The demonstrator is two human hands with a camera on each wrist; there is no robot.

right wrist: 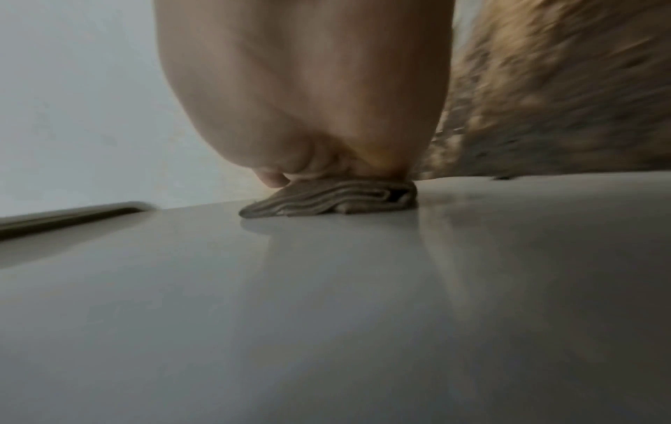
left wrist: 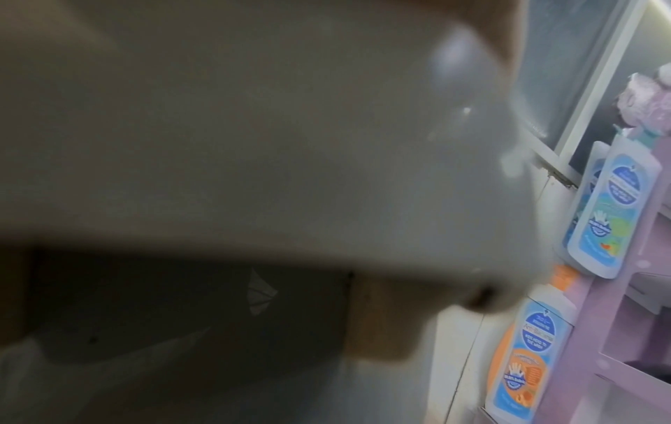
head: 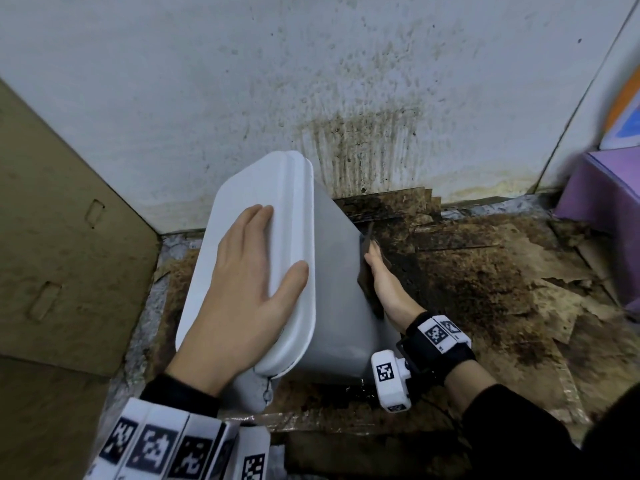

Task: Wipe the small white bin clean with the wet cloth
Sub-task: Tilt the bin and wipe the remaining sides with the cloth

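The small white bin (head: pixel 332 271) stands tilted on the floor with its lid (head: pixel 294 209) closed. My left hand (head: pixel 242 271) lies flat on the lid with its fingers straight and the thumb at the lid's right rim. In the left wrist view the bin (left wrist: pixel 254 143) is a blurred pale mass. My right hand (head: pixel 381 278) presses a folded brown cloth (head: pixel 369 296) against the bin's right side with straight fingers. The right wrist view shows the hand (right wrist: pixel 308 86) bearing down on the layered cloth (right wrist: pixel 327 198) on the smooth bin wall (right wrist: pixel 327 315).
A cardboard box (head: pixel 69 237) stands close on the left. Behind the bin is a stained white wall (head: pixel 363 140), and the floor (head: pixel 485 289) is covered in dirty, torn board. A purple shelf (head: pixel 606 188) at the right holds soap bottles (left wrist: pixel 613 212).
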